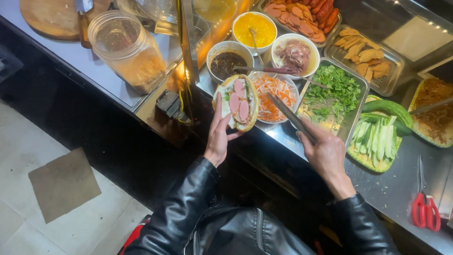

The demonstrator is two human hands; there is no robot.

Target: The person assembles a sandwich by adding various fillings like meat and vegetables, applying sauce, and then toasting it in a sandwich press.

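Your left hand [218, 134] cups an open bread roll [237, 103] from below, fingers up along its near side, thumb under the end. The roll lies split, face up, with pink sausage slices and a bit of green inside. Your right hand [325, 153] is closed around the handle end of metal tongs [289, 114]; their tips reach toward the roll, over the bowl of shredded carrot [276, 97], and sit close together with nothing visibly between them.

Taking the roll as the landmark:
- The carrot bowl sits just beside it on the right, touching or nearly so.
- Just behind it, a white bowl of dark sauce [226, 62] with a utensil laid across the rim.
- Behind and to the right, a bowl of minced meat [296, 55]; farther back, a bowl of yellow sauce [255, 29].
- Right of the carrot bowl, a steel tray of green herbs [332, 94].
- Farther right, a green basket of cucumber strips [377, 139], whole cucumbers at its far edge.
- Far right, near the counter's front edge, red-handled scissors [424, 208].
- Left and behind, a clear plastic jar [127, 49]; beyond it, a round wooden board [52, 18].

Both sleeves are black leather.
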